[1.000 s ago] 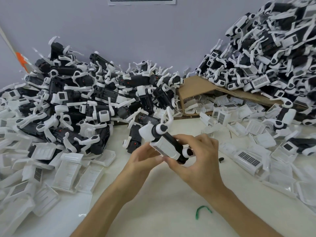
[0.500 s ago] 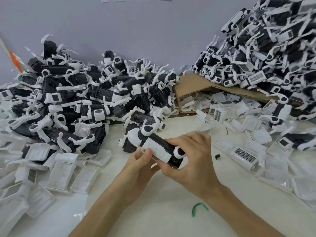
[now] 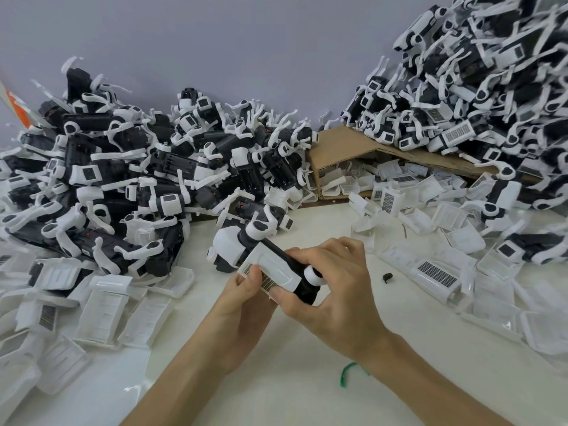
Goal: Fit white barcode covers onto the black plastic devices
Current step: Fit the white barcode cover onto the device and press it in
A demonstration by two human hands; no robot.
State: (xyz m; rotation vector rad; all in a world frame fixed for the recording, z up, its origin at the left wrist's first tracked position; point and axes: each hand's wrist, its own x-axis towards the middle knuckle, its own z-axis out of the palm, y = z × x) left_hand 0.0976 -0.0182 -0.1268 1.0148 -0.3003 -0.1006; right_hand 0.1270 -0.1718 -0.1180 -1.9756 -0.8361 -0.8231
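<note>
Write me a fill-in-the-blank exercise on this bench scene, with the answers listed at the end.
1. The left hand and right hand both grip one black device, holding a ___ cover against it.
2. The left thumb lies across the cover's ___ label.
3. The curled scrap on the table by the right wrist is ___.
4. The brown flap between the two heaps is made of ___.

Missing words: white; barcode; green; cardboard.
</note>
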